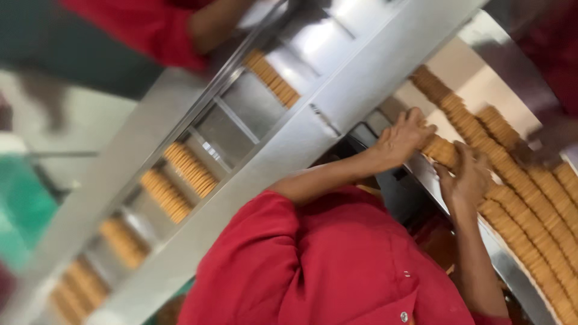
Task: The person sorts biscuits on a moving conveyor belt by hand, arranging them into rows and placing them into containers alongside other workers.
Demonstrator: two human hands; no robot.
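My left hand [409, 135] and my right hand [465, 176] press from both sides on a short stack of round tan biscuits [441, 150], with the fingers curled over its ends. The stack lies at the near edge of a wide belt [481, 90] carrying long rows of biscuits [530, 210] standing on edge. My red shirt [337, 271] fills the lower middle of the view.
A slanted steel channel [241, 120] with dividers holds separate biscuit stacks [189, 170] and crosses the view diagonally. Another person's red sleeve and forearm [180, 30] reach in at the top left. A blurred hand [551, 141] rests on the belt at the right. A green object [24, 204] sits at the far left.
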